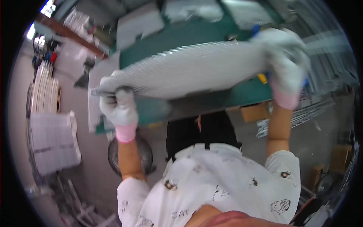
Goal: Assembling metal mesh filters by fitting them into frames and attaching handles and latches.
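Observation:
A wide, pale grey-white sheet with a fine bubbly texture, like bubble wrap [196, 70], is stretched between my two hands above a green-topped table [149, 44]. Its far edge glints and bows upward in the middle. My left hand [119, 101], in a white glove with a pink cuff, is closed on the sheet's left end, thumb on the near side. At the right end my right hand [288, 60], gloved the same way, grips the other end; motion smears its fingers. Below the sheet, a dark flat area at the table's near edge is partly covered.
White flat panels [139, 25] lie along the table's far side. To the left, stacked white panels [56, 142] stand on the floor. A round fan [145, 155] is below my left forearm. Metal lengths [310, 113] and a cardboard box [254, 112] are at the right.

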`<state>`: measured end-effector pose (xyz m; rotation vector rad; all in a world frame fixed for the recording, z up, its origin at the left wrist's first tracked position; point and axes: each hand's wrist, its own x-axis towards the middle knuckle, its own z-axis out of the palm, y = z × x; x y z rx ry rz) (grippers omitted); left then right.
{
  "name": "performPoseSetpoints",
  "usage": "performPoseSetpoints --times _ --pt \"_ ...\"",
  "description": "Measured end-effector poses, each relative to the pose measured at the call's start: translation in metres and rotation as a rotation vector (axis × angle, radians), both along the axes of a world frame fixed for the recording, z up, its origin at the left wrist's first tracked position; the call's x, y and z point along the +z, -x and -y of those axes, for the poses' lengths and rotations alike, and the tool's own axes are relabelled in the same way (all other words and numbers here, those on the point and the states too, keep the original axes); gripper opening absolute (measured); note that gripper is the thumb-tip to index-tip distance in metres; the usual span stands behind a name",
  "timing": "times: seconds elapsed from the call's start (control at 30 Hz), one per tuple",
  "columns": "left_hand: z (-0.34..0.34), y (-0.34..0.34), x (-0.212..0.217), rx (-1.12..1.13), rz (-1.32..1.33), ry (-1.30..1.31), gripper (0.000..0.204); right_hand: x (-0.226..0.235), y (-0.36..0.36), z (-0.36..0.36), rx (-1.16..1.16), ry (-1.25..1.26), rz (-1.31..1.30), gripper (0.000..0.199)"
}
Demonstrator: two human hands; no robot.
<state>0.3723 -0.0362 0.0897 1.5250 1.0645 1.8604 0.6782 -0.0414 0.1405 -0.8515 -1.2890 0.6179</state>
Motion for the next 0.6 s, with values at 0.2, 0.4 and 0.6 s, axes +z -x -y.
performPoseSetpoints --times 0.2,0.4,0.6 --pt "-0.055 -0.003 0.036 -0.172 0.112 -0.035 0.012 -0.002 0.010 -0.044 0.095 -0.013 -0.112 0.010" --pt "-0.060 -0.020 0.040 -0.156 0.058 -0.064 0.013 0.006 0.002 -0.049 -0.018 0.129 0.092 0.008" --pt "-0.072 -0.012 0.041 -0.154 0.028 0.006 0.015 0.057 -0.021 -0.049 0.056 -0.139 -0.100 0.028"
